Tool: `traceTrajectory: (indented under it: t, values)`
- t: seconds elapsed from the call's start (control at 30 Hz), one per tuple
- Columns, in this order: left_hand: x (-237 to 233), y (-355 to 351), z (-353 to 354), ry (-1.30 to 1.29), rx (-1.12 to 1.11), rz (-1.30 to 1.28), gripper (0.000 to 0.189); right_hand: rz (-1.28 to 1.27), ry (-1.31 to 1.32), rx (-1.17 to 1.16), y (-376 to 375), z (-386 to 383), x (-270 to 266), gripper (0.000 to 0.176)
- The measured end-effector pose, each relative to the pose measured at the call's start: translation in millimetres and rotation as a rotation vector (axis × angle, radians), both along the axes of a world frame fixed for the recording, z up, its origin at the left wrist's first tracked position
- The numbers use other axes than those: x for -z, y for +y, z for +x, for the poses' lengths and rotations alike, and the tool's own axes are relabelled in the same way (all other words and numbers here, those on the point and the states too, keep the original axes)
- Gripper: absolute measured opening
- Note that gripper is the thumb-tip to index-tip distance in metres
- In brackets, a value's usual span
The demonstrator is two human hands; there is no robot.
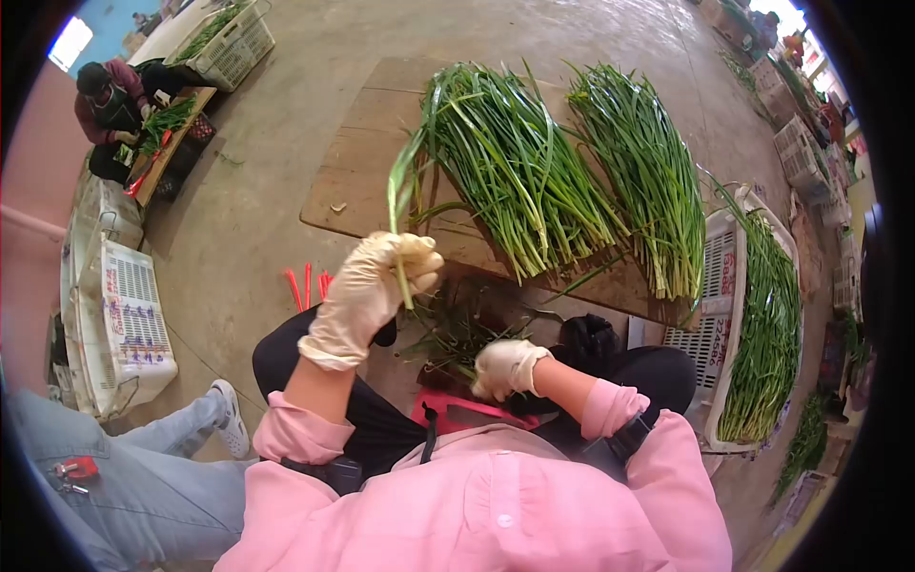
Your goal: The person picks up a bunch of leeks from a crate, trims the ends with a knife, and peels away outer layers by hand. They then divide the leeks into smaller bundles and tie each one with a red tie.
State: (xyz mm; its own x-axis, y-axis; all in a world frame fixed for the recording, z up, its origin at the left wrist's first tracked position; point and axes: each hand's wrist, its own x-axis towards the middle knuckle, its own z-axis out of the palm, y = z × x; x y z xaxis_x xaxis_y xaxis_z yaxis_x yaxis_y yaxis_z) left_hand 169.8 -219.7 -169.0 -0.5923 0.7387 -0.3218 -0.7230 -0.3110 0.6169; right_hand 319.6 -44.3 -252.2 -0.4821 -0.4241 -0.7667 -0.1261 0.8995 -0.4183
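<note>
My left hand (pixel 372 296), in a pale thin glove, is closed around a small bunch of garlic chives (pixel 400 195) held upright, leaves up and cut ends below the fingers. My right hand (pixel 508 370), gloved too, is lower down over a pile of loose green trimmings (pixel 464 336), its fingers curled; what they hold, if anything, is hidden. In front of me a wooden board (pixel 357 181) bears a large heap of chives (pixel 515 172) and a second heap (pixel 643 181) to its right, stalk ends towards me.
A white crate (pixel 715 372) full of chives stands at my right. Red strips (pixel 307 284) lie left of my knee. White crates (pixel 133 305) stand further left, near a person in jeans (pixel 124 467). Another person (pixel 114 105) handles greens at a bench.
</note>
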Motion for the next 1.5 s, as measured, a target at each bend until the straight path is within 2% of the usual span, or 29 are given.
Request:
traceTrajectory:
  t: [0.03, 0.07, 0.1, 0.13, 0.17, 0.2, 0.23, 0.27, 0.3, 0.37, 0.47, 0.5, 0.57, 0.6, 0.7, 0.77, 0.83, 0.93, 1.0, 1.03, 1.1, 1.13, 1.2, 1.3, 1.37, 1.4, 1.43, 1.5]
  values:
    - [1.8, -9.9, -15.7, 0.025, 0.164, 0.201, 0.024, 0.084, -0.298, 0.148, -1.7, 3.2, -25.4, 0.031]
    - [-14.6, -14.6, -13.6, 0.093, -0.043, 0.09, 0.023, 0.074, -0.299, 0.141, -0.1, -0.8, -41.0, 0.036]
    - [-38.0, -18.1, -10.0, 0.161, -0.246, -0.021, 0.021, 0.058, -0.032, 0.196, 0.3, -1.9, -62.9, 0.034]
    - [-52.1, -22.2, -14.6, 0.154, -0.337, 0.03, 0.022, -0.028, 0.266, 0.297, 4.5, -2.7, -62.1, 0.032]
    - [-59.0, -26.0, -22.4, 0.145, -0.429, 0.081, 0.023, -0.009, 0.648, 0.342, 1.9, -6.5, -55.2, 0.031]
    - [-58.6, -28.6, -32.7, 0.171, -0.418, 0.152, 0.022, -0.169, 0.983, 0.489, 10.2, -15.9, -53.9, 0.025]
    - [-58.4, -30.8, -44.5, 0.2, -0.411, 0.223, 0.022, 0.032, 1.185, 0.517, 13.7, -29.5, -74.1, 0.034]
    - [-58.1, -30.9, -52.8, 0.23, -0.407, 0.293, 0.022, 0.038, 1.207, 0.532, 24.4, -40.9, -83.8, 0.051]
    - [-51.6, -28.8, -59.0, 0.159, -0.376, 0.273, 0.02, 0.062, 1.194, 0.523, 30.7, -50.8, -86.7, 0.069]
    - [-22.8, -22.4, -72.8, 0.025, -0.305, 0.234, 0.018, 0.184, 1.265, 0.443, 34.1, -69.0, -66.9, 0.077]
    - [10.5, -10.4, -65.2, -0.102, -0.246, 0.212, 0.031, 0.274, 1.13, 0.417, 49.2, -86.1, -40.7, 0.079]
    - [16.8, -8.2, -58.0, -0.14, -0.242, 0.2, 0.035, 0.297, 1.115, 0.442, 61.0, -87.5, -36.2, 0.071]
    - [18.0, -4.7, -44.8, -0.148, -0.184, 0.208, 0.037, 0.437, 1.236, 0.432, 88.8, -92.9, -16.0, 0.063]
    - [16.0, -3.8, -40.3, -0.153, -0.183, 0.224, 0.035, 0.435, 1.264, 0.477, 102.8, -90.0, -13.3, 0.065]
    - [-14.4, 4.6, -43.0, 0.124, -0.175, 0.181, 0.037, 0.464, 1.25, 0.573, 135.0, -86.4, -12.5, 0.065]
    - [-49.6, 14.2, -48.3, 0.367, -0.142, 0.203, 0.036, 0.324, 1.159, 0.628, 128.8, -80.1, -47.0, 0.064]
    - [-79.6, 28.7, -55.2, 0.602, -0.085, 0.187, 0.035, 0.161, 1.224, 0.647, 124.8, -70.5, -66.9, 0.064]
    - [-80.4, 52.4, -67.0, 0.572, -0.127, 0.21, 0.036, -0.075, 1.414, 0.812, 138.5, -57.2, -93.6, 0.052]
    - [-53.6, 67.3, -58.9, 0.218, -0.148, 0.116, 0.036, -0.297, 1.491, 0.983, 159.9, -48.8, -98.4, 0.045]
    - [-34.3, 75.2, -54.3, 0.046, -0.154, 0.065, 0.036, -0.343, 1.464, 1.131, 172.6, -43.2, -93.4, 0.045]
    - [14.9, 84.5, -35.7, 0.05, -0.101, 0.016, 0.036, -0.555, 1.243, 1.457, 183.3, -30.0, -84.4, 0.04]
    - [44.4, 86.5, -28.2, -0.055, -0.065, 0.033, 0.037, -0.427, 1.273, 1.384, 186.3, -22.3, -77.7, 0.037]
    - [62.8, 91.7, -9.5, -0.166, -0.027, 0.003, 0.039, -0.247, 1.301, 1.299, 180.9, -11.3, -73.2, 0.031]
    - [69.4, 96.2, 10.4, -0.21, 0.074, 0.042, 0.039, -0.175, 1.067, 1.344, 172.0, -10.7, -67.8, 0.037]
    - [63.2, 100.6, 20.1, -0.206, 0.119, 0.019, 0.039, 0.157, 1.05, 1.131, 156.1, -17.9, -87.0, 0.043]
    - [58.4, 102.9, 25.4, -0.205, 0.13, 0.001, 0.038, 0.213, 0.963, 1.115, 155.0, -23.1, -85.5, 0.046]
    - [54.8, 105.3, 28.9, -0.201, 0.138, -0.017, 0.038, 0.157, 0.84, 1.17, 157.0, -27.7, -77.4, 0.04]
    - [50.6, 110.7, 32.0, -0.178, 0.141, -0.034, 0.038, 0.094, 0.876, 1.186, 163.6, -28.9, -43.0, 0.033]
